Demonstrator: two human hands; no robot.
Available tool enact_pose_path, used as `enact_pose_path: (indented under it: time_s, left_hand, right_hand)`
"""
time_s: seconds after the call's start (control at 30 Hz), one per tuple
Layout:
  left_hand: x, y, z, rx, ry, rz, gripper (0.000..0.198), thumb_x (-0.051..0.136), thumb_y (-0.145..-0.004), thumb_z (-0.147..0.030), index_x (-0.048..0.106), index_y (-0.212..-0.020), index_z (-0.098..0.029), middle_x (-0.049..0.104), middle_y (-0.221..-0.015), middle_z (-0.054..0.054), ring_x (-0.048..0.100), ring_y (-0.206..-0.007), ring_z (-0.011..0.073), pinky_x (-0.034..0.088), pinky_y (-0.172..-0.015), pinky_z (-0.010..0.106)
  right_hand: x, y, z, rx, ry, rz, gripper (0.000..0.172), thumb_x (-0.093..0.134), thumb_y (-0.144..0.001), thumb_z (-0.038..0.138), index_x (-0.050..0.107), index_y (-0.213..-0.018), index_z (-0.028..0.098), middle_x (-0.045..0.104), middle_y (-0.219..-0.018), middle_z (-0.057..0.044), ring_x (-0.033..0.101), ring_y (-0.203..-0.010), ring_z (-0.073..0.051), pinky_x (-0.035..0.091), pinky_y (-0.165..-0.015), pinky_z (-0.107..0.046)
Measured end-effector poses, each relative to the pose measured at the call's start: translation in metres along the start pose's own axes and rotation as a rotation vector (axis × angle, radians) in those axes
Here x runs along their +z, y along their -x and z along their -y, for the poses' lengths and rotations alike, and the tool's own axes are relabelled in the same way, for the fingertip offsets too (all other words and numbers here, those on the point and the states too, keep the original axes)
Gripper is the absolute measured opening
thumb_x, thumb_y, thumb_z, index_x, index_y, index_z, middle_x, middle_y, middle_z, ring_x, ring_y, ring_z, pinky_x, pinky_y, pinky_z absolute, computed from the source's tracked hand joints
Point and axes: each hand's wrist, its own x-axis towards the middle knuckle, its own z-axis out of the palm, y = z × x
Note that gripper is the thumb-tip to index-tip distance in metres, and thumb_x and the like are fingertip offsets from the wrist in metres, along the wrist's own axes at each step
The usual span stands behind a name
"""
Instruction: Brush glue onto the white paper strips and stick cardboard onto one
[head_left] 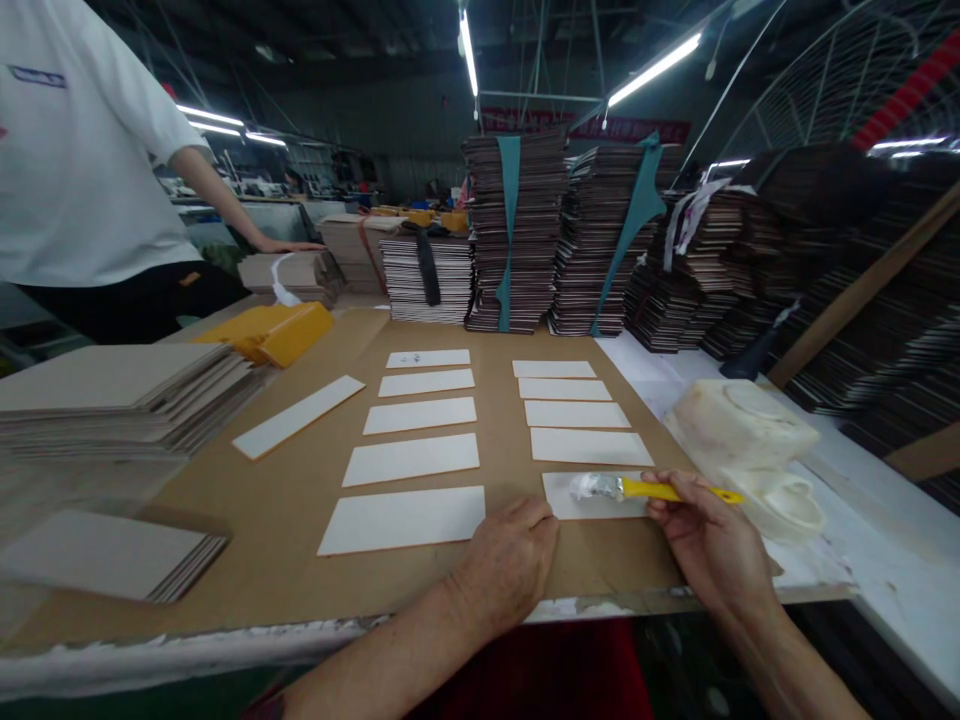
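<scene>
My right hand (pixel 701 530) is closed around the yellow handle of a paintbrush (pixel 649 489). The brush's bristles, coated in white, rest on a white rectangular strip (pixel 562 508) at the front right of the brown board. My left hand (pixel 514 550) is curled with its knuckles at that strip's left end; its fingertips are hidden. Further white strips lie in two columns on the board, among them a large one (pixel 405 522) left of my left hand and another (pixel 589 446) just beyond the brush. One strip (pixel 298 416) lies slanted at the left.
A whitish plastic container (pixel 742 430) stands right of the board (pixel 285 520). Tall tied stacks of dark panels (pixel 536 230) line the back. Grey boards (pixel 97 385) are piled at the left near a yellow item (pixel 289 330). A person in a white shirt (pixel 82 150) stands at the left.
</scene>
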Motion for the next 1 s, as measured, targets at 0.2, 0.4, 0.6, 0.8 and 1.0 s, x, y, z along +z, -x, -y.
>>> enact_pose_path:
  time_s: [0.2, 0.4, 0.6, 0.8, 1.0]
  left_hand:
    - [0.002, 0.0, 0.0, 0.005, 0.019, -0.053, 0.023, 0.039, -0.099, -0.015, 0.062, -0.096, -0.015, 0.062, -0.097, 0.008, 0.057, -0.096, 0.0215, 0.055, -0.093, 0.036]
    - [0.003, 0.0, 0.001, 0.026, 0.016, -0.087, 0.019, 0.043, -0.096, -0.013, 0.061, -0.09, -0.014, 0.061, -0.093, 0.008, 0.057, -0.09, 0.0218, 0.057, -0.086, 0.038]
    - [0.006, 0.001, 0.002, 0.032, 0.025, -0.123, 0.016, 0.046, -0.095, -0.012, 0.061, -0.092, -0.014, 0.061, -0.093, 0.007, 0.057, -0.091, 0.0216, 0.058, -0.086, 0.037]
    - [0.006, 0.0, 0.003, 0.049, -0.011, -0.118, 0.017, 0.045, -0.095, -0.011, 0.062, -0.09, -0.014, 0.061, -0.09, 0.007, 0.057, -0.09, 0.022, 0.058, -0.085, 0.038]
    - [0.006, -0.001, 0.003, 0.056, -0.038, -0.121, 0.018, 0.045, -0.094, -0.011, 0.062, -0.088, -0.014, 0.061, -0.088, 0.007, 0.058, -0.089, 0.0215, 0.058, -0.083, 0.037]
  right_hand:
    - [0.004, -0.005, -0.003, 0.016, 0.018, 0.025, 0.024, 0.089, -0.062, 0.034, 0.073, -0.071, 0.018, 0.07, -0.083, -0.004, 0.057, -0.068, -0.012, 0.054, -0.054, -0.017]
    - [0.01, -0.008, -0.006, 0.019, 0.078, 0.061, 0.03, 0.091, -0.059, 0.037, 0.074, -0.072, 0.016, 0.069, -0.083, -0.004, 0.056, -0.066, -0.011, 0.053, -0.052, -0.017]
    - [0.01, -0.011, -0.006, 0.018, 0.109, 0.061, 0.033, 0.092, -0.057, 0.039, 0.075, -0.072, 0.015, 0.069, -0.082, -0.004, 0.055, -0.062, -0.01, 0.052, -0.051, -0.016]
    - [0.002, -0.015, -0.003, 0.028, 0.113, 0.024, 0.036, 0.095, -0.053, 0.039, 0.074, -0.07, 0.015, 0.071, -0.08, -0.006, 0.056, -0.06, -0.01, 0.051, -0.048, -0.015]
    - [-0.006, -0.017, 0.006, 0.028, 0.135, -0.051, 0.042, 0.097, -0.044, 0.039, 0.074, -0.069, 0.014, 0.072, -0.078, -0.006, 0.057, -0.057, -0.01, 0.052, -0.047, -0.015]
